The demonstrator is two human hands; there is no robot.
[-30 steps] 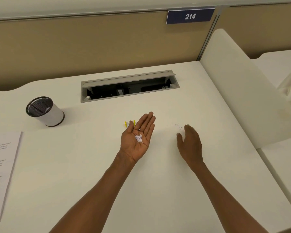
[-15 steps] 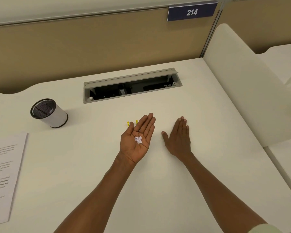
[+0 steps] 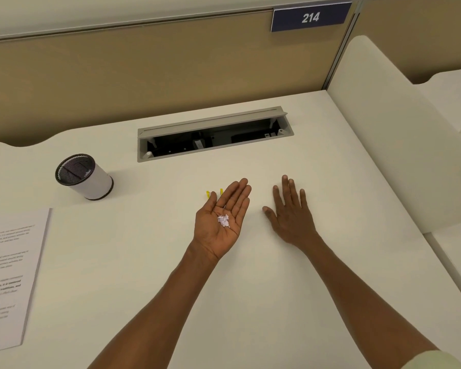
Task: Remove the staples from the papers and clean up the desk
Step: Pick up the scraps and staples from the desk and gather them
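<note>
Staples and paper scraps (image 3: 224, 221) lie in a small loose pile in the hollow of the left hand (image 3: 220, 222), palm up, fingers (image 3: 237, 194) extended and close together, nothing pinched. The right hand (image 3: 290, 215) lies flat on the desk (image 3: 144, 262), palm down, fingers spread, holding nothing, just beside the left. A yellow object (image 3: 214, 193) shows behind the left fingertips. The cup (image 3: 84, 177) stands well to the left, nearer the left hand; judged the likely drop point. Papers (image 3: 8, 275) lie at the left edge.
</note>
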